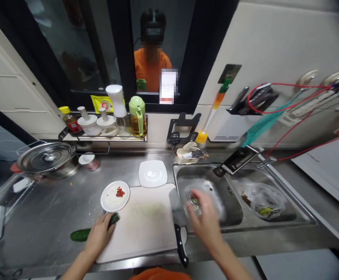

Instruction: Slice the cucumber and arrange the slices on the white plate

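Note:
My left hand (98, 233) is closed around a dark green cucumber (80, 235), which lies at the left edge of the white cutting board (146, 233). Both ends of the cucumber stick out past my fingers. Over the left sink basin (230, 206) is my right hand (206, 221), blurred, with thumb and fingers apart and nothing visibly held. Small pale green scraps (198, 210) show below its fingers near the drain. A black-handled knife (181, 247) lies by the board's right edge, its blade mostly hidden. Bits of chopped red pepper (120, 192) sit on a round white plate (108, 198).
A square white plate (152, 174) stands behind the board. The right basin holds a plastic bag (267, 198) with scraps. The faucet (236, 161) juts over the sink. A lidded pot (48, 159) and a small jar (89, 161) stand at the back left, below a condiment shelf (128, 137).

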### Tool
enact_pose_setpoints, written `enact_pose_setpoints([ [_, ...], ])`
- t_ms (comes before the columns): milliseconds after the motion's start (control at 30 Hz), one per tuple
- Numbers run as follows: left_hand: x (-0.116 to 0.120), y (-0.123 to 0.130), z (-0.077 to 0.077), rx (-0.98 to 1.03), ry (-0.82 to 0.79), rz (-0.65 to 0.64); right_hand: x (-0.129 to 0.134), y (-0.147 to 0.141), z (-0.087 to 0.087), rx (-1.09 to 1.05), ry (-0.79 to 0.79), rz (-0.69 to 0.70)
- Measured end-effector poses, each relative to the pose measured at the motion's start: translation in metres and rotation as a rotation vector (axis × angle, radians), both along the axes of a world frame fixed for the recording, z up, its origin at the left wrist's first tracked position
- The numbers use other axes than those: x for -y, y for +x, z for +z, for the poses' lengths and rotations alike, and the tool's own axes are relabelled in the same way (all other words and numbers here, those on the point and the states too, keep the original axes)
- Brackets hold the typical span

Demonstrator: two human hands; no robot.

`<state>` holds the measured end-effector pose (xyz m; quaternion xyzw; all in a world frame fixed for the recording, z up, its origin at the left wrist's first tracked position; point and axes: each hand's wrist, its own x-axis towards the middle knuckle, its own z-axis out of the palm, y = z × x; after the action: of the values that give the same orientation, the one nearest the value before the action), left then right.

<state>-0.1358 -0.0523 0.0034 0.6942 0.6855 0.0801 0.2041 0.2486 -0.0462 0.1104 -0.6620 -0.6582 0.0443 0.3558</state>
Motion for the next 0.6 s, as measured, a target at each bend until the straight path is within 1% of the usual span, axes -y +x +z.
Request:
enact_pose_setpoints([
  [33,0.0,0.0,-0.001,0.026,0.011,-0.001,0.008,-0.002,-0.015,0.024,-0.093,0.036],
  [100,0.001,0.006,0.0,0.078,0.034,-0.016,0.028,-0.008,-0.049,0.084,-0.35,0.064],
  [167,0.001,0.02,0.005,0.128,0.034,-0.054,0.048,-0.013,-0.08,0.135,-0.59,0.018],
  [200,0.0,0.031,0.009,0.15,0.024,-0.077,0.057,-0.015,-0.092,0.155,-0.657,0.004],
  [267,-0.004,0.057,0.015,0.193,-0.025,-0.129,0.068,-0.019,-0.107,0.181,-0.717,-0.023],
  [333,-0.009,0.086,0.018,0.22,-0.062,-0.172,0.07,-0.024,-0.113,0.186,-0.722,-0.039],
  [433,-0.017,0.118,0.014,0.181,-0.079,-0.171,0.066,-0.031,-0.113,0.175,-0.701,-0.055],
  [500,-0.019,0.129,0.007,0.16,-0.057,-0.147,0.063,-0.035,-0.112,0.141,-0.682,-0.076],
  [600,-0.019,0.131,-0.003,0.19,-0.016,-0.132,0.063,-0.035,-0.109,0.035,-0.623,-0.134],
])
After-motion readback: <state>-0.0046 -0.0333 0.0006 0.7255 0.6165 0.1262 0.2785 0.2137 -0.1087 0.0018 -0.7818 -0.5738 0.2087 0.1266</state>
